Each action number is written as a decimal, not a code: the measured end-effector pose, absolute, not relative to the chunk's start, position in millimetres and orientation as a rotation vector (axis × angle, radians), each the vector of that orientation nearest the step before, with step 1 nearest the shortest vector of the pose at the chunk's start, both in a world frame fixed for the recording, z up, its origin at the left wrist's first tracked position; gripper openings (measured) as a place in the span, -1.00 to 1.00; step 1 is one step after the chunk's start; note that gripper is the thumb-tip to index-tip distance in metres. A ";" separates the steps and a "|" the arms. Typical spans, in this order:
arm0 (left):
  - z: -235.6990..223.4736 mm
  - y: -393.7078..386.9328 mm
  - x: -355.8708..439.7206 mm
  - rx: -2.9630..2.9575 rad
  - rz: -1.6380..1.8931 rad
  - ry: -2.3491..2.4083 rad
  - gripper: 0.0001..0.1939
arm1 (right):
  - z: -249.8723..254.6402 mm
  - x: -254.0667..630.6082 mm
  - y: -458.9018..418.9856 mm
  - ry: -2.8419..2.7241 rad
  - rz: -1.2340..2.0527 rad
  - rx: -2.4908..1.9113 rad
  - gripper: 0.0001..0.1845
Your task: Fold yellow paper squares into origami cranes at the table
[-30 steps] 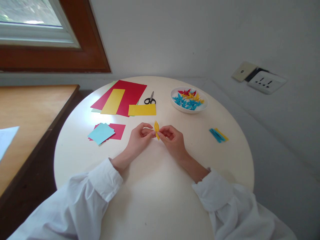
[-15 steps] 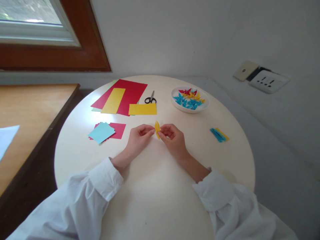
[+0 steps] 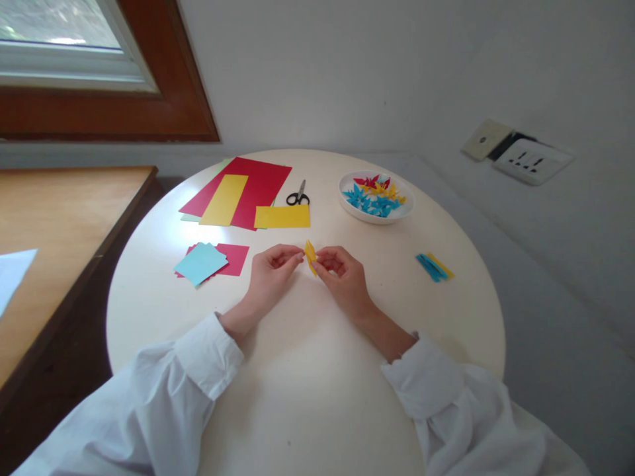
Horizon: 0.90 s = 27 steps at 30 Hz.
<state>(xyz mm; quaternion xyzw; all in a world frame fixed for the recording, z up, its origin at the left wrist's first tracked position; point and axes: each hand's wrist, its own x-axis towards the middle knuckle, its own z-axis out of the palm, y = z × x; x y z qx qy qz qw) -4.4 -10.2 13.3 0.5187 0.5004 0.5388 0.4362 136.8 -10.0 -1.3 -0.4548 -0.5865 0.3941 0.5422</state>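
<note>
A small yellow folded paper piece (image 3: 311,258) with a pointed top stands between my hands, above the middle of the round white table (image 3: 312,396). My right hand (image 3: 344,274) pinches it from the right between thumb and forefinger. On the other side, my left hand (image 3: 274,272) is closed in a pinch, thumb and forefinger at the piece's left edge. How much of the paper lies between those left fingertips is too small to make out clearly.
Black-handled scissors (image 3: 298,196), yellow strips (image 3: 282,217) and red sheets (image 3: 262,173) lie beyond my hands. Light blue squares (image 3: 201,262) lie left. A white dish (image 3: 377,218) holds several folded paper shapes; narrow blue and yellow folded pieces (image 3: 433,268) lie right.
My left hand has shifted slightly left, its fingertips a little farther from the middle of the yellow piece. The piece's top now leans a bit to the left. My right hand keeps its pinch.
</note>
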 end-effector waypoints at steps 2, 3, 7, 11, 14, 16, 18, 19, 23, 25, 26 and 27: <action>14.6 -10.6 -4.3 1.288 1.351 1.242 -0.89 | -0.9 136.8 -10.1 -1.402 0.925 -1.088 -0.83; 15.1 -10.8 -4.2 1.285 1.353 1.244 -0.89 | -0.7 136.9 -10.2 -1.406 0.922 -1.090 -0.82; 14.7 -10.8 -4.4 1.276 1.342 1.267 -0.87 | -1.1 137.4 -10.4 -1.412 0.924 -1.080 -0.82; 10.4 -9.8 -5.2 1.268 1.326 1.251 -0.85 | -2.4 137.4 -10.3 -1.417 0.936 -1.065 -0.83; 7.6 -8.8 -5.9 1.251 1.321 1.226 -0.83 | -2.6 137.2 -10.4 -1.418 0.932 -1.063 -0.84; 6.7 -8.2 -6.2 1.235 1.316 1.221 -0.83 | -2.3 137.3 -10.4 -1.414 0.934 -1.061 -0.84; 6.4 -7.9 -6.3 1.223 1.309 1.214 -0.82 | -2.0 137.4 -10.5 -1.414 0.938 -1.063 -0.83; 6.4 -7.9 -6.3 1.218 1.307 1.209 -0.82 | -2.0 137.4 -10.5 -1.415 0.938 -1.066 -0.83; 6.2 -8.0 -6.0 1.190 1.299 1.183 -0.84 | -2.7 137.3 -10.5 -1.424 0.937 -1.062 -0.84; 6.1 -7.8 -6.0 1.173 1.299 1.167 -0.84 | -2.9 137.3 -10.5 -1.426 0.931 -1.056 -0.84; 6.1 -7.7 -6.0 1.164 1.303 1.166 -0.84 | -2.9 137.4 -10.4 -1.426 0.927 -1.056 -0.84; 6.1 -7.5 -6.0 1.153 1.307 1.169 -0.83 | -2.7 137.5 -10.4 -1.427 0.924 -1.058 -0.84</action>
